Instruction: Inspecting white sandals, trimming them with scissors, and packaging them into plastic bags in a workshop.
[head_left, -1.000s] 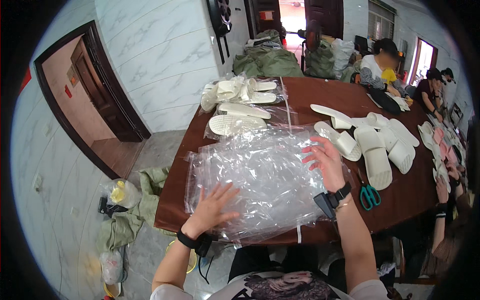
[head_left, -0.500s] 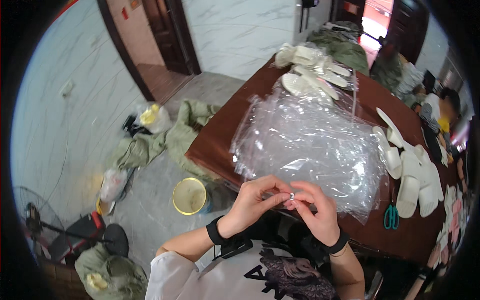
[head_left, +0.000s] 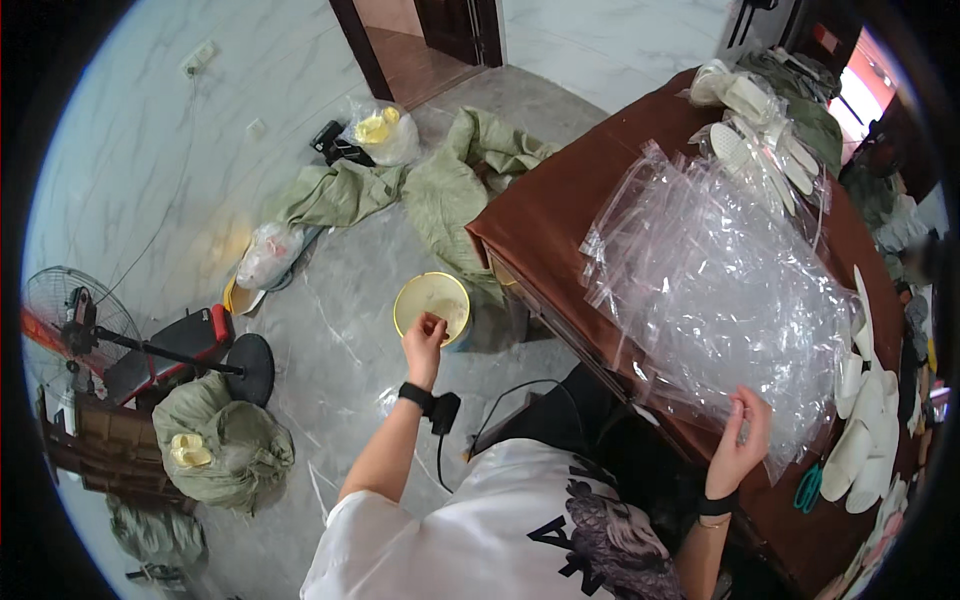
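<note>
Clear plastic zip bags (head_left: 715,290) lie heaped on the brown worktop (head_left: 560,215), right hand (head_left: 738,440) pinching one's edge, while left hand (head_left: 424,336), fingers pinched together, hovers over the round yellow bin (head_left: 430,305), seemingly discarding something.

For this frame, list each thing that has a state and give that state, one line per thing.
Left hand: fingers pinched, held over the yellow bucket.
Right hand: fingers curled at the near edge of the clear bags.
Yellow bucket: on the floor, upright, open.
Clear plastic bags: loose pile lying flat on the table.
Green scissors: lying on the table; blades hidden.
Floor fan: upright; cannot tell whether it runs.
</note>
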